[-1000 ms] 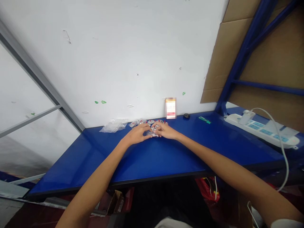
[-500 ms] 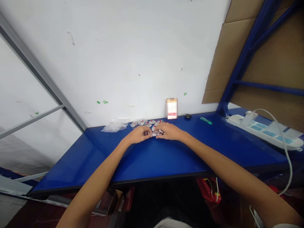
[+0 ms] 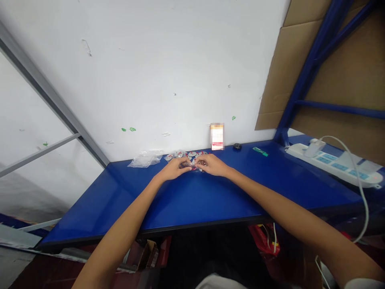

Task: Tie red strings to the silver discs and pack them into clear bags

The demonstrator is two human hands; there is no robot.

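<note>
Left hand (image 3: 173,168) and right hand (image 3: 213,164) pinch a clear plastic bag (image 3: 189,164) over the blue surface (image 3: 195,200), near several round badges (image 3: 191,153).

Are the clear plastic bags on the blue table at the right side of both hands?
No, the clear plastic bags lie left of the left hand, near the white wall.

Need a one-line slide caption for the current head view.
Left hand and right hand hold a small shiny item between them at a blue table, round red-and-white pieces beyond.
</note>
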